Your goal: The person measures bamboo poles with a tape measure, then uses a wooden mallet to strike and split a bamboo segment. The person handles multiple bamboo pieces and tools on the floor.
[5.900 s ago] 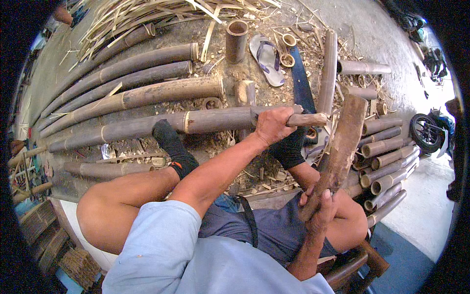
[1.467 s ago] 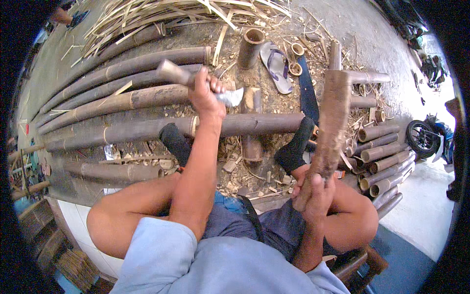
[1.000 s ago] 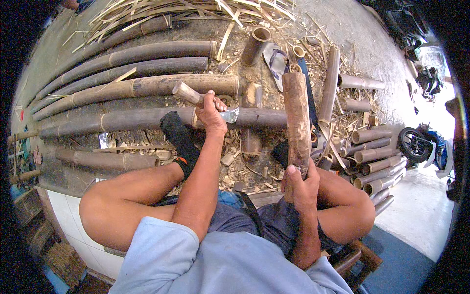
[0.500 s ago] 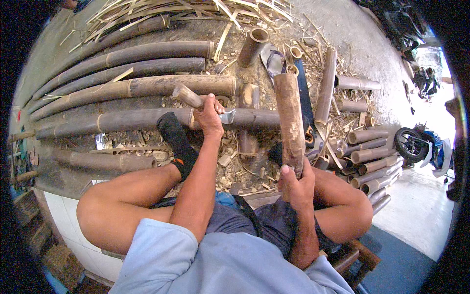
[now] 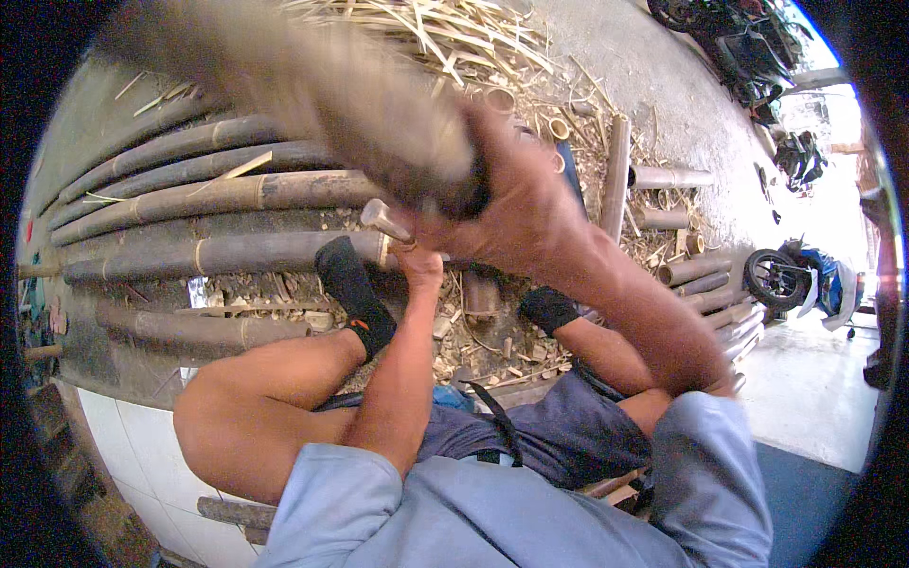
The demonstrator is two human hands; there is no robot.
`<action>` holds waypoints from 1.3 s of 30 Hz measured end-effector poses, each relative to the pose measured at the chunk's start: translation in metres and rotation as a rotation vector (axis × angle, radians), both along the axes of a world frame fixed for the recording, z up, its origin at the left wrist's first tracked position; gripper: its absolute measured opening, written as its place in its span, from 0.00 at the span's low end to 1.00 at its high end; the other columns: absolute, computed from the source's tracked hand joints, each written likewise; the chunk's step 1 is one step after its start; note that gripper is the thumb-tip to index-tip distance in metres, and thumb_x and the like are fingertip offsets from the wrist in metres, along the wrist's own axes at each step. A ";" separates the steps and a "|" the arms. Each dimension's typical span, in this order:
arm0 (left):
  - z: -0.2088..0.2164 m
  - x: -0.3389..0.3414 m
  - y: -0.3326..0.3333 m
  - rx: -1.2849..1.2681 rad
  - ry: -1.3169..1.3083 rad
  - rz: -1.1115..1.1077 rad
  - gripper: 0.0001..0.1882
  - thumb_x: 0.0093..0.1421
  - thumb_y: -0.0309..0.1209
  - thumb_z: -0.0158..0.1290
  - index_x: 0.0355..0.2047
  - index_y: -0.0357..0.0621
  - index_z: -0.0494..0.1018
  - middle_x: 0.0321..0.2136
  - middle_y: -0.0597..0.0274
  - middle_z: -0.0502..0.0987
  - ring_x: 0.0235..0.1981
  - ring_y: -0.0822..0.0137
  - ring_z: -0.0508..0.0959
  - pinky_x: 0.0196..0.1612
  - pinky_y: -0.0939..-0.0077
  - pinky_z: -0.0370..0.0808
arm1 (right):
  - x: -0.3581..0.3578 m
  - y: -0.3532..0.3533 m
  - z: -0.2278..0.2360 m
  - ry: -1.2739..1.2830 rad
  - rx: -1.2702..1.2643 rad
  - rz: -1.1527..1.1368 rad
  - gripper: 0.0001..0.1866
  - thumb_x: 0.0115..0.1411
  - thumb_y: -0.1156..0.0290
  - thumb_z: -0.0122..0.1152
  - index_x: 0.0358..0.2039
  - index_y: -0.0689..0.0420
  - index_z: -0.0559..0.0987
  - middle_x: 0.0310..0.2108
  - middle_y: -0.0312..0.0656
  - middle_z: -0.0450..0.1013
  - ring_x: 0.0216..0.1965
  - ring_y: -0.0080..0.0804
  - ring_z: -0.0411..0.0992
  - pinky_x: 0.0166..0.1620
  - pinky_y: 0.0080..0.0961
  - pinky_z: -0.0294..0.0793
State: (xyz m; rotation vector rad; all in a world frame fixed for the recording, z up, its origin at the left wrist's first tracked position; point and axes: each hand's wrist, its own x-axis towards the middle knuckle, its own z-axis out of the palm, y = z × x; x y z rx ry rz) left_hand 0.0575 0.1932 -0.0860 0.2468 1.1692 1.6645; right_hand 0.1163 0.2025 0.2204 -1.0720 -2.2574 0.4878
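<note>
My left hand [image 5: 418,263] is closed around the wooden handle of a chisel [image 5: 383,218], whose butt end points up and left. The hand rests low over a long dark bamboo pole [image 5: 227,254] lying crosswise on the floor; the blade is mostly hidden. My right hand [image 5: 521,194], smeared by motion, grips the end of a thick wooden mallet [image 5: 350,95]. The mallet is lifted close to the view and slants to the upper left, above the chisel and covering part of the poles behind it.
Several long bamboo poles [image 5: 265,189] lie side by side at the left. Cut bamboo tubes [image 5: 705,270] are stacked at the right. Thin split strips [image 5: 454,28] are heaped at the back. Wood chips cover the floor between my feet. A motorbike wheel [image 5: 778,277] stands far right.
My right hand has swung the mallet up and to the left, from upright beside my right knee to high across the view. My left hand has stayed on the chisel over the pole.
</note>
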 end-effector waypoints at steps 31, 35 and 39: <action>0.001 0.002 -0.019 0.060 0.041 0.029 0.08 0.63 0.28 0.56 0.28 0.43 0.70 0.22 0.60 0.75 0.22 0.68 0.75 0.31 0.67 0.76 | -0.030 0.033 0.001 -0.626 -0.142 0.149 0.23 0.55 0.58 0.67 0.45 0.60 0.73 0.23 0.54 0.78 0.28 0.54 0.80 0.31 0.47 0.79; -0.002 0.006 -0.014 0.023 -0.138 -0.121 0.10 0.63 0.26 0.54 0.25 0.44 0.66 0.21 0.63 0.72 0.23 0.69 0.73 0.33 0.64 0.76 | 0.008 0.053 -0.027 -0.882 -0.147 0.160 0.22 0.56 0.56 0.64 0.42 0.60 0.71 0.22 0.55 0.77 0.27 0.57 0.79 0.28 0.52 0.77; -0.011 0.013 -0.009 0.184 -0.229 -0.034 0.10 0.62 0.24 0.52 0.26 0.46 0.63 0.20 0.62 0.68 0.21 0.68 0.69 0.30 0.64 0.76 | -0.066 0.069 0.041 0.042 0.447 0.253 0.20 0.52 0.60 0.66 0.39 0.61 0.72 0.21 0.56 0.74 0.25 0.60 0.76 0.28 0.53 0.74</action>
